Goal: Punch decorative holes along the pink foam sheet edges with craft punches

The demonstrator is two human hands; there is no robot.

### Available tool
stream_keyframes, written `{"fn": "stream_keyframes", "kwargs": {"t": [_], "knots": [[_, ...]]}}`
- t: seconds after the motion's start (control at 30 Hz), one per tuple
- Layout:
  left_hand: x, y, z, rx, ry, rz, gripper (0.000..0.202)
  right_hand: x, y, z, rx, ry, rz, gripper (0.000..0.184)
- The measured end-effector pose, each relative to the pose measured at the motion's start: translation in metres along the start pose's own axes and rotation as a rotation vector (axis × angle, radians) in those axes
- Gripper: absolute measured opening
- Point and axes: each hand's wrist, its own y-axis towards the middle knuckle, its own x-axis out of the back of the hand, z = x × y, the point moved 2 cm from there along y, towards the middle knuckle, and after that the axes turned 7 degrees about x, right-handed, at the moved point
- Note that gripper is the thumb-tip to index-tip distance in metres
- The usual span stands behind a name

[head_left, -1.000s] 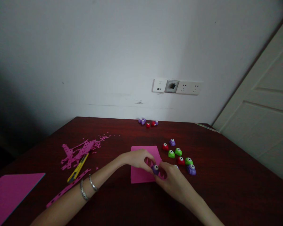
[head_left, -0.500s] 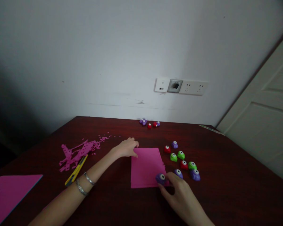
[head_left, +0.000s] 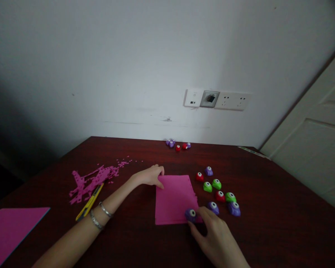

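Nearest the camera, the right hand (head_left: 214, 238) comes in from the bottom edge, its wrist cut off by the frame. Its thumb and forefinger close on a small purple paper punch (head_left: 191, 214), which sits on the near right corner of a pink paper sheet (head_left: 173, 199). The dim light hides how firm the pinch is. The sheet lies flat on the dark red table (head_left: 268, 223).

The left hand (head_left: 149, 175) grips nothing. Its fingers are bent down onto the sheet's far left corner, and two bracelets (head_left: 100, 216) circle the wrist.

Just right of the sheet lie loose punches (head_left: 220, 195) in purple, green and red. To the left are a yellow utility knife (head_left: 89, 201), pink paper scraps (head_left: 92, 180) and a second pink sheet (head_left: 11, 227), partly cut off. Further back, a small cluster of punches (head_left: 178, 144) is too small to count, below the wall sockets (head_left: 217, 99).
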Motion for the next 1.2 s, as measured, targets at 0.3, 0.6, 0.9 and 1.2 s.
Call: {"fn": "stream_keyframes", "kwargs": {"t": [0.3,0.6,0.9,1.2], "knots": [[-0.002,0.005,0.003,-0.047,-0.159,-0.005,0.042,-0.001,0.000,0.001,0.001,-0.014,-0.026,0.016],[0.001,0.009,0.008,-0.107,-0.432,0.144,0.016,0.005,-0.001,-0.007,0.047,0.009,-0.173,0.019],[0.007,0.008,0.027,-0.088,-0.698,0.232,0.031,0.009,-0.004,-0.012,-0.100,-0.184,-0.212,0.021],[0.013,0.007,0.030,-0.051,-0.779,0.224,0.030,0.005,-0.004,-0.014,-0.095,-0.367,-0.207,0.022]]}}
